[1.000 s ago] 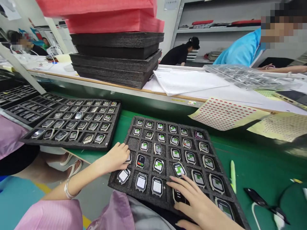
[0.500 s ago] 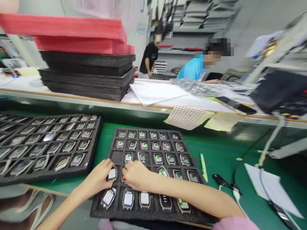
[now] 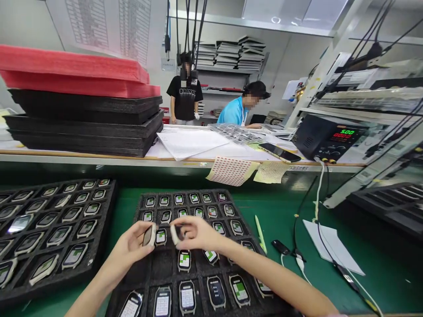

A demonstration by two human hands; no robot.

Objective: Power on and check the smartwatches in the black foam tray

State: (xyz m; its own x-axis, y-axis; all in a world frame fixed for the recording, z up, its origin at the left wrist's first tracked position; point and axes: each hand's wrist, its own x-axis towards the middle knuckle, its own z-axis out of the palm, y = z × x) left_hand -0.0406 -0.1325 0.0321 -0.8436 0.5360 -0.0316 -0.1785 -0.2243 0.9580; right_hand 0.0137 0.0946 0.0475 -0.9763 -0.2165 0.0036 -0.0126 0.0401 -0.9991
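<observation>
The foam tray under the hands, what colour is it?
Black, or very dark grey, foam tray; the head view, the only one, shows it beneath both hands.

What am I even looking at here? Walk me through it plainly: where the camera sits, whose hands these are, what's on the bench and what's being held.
The camera sits on a person's head, looking forward and down, so the two bare arms reaching in from below are that person's own. The left hand holds one small watch body lifted off the tray; the right hand pinches another watch body beside it. Below them lies a black foam tray on a green bench, its pockets holding more watch bodies with lit screens. A second foam tray lies to the left. Behind is a stack of foam sheets, and two other people stand farther back.
</observation>
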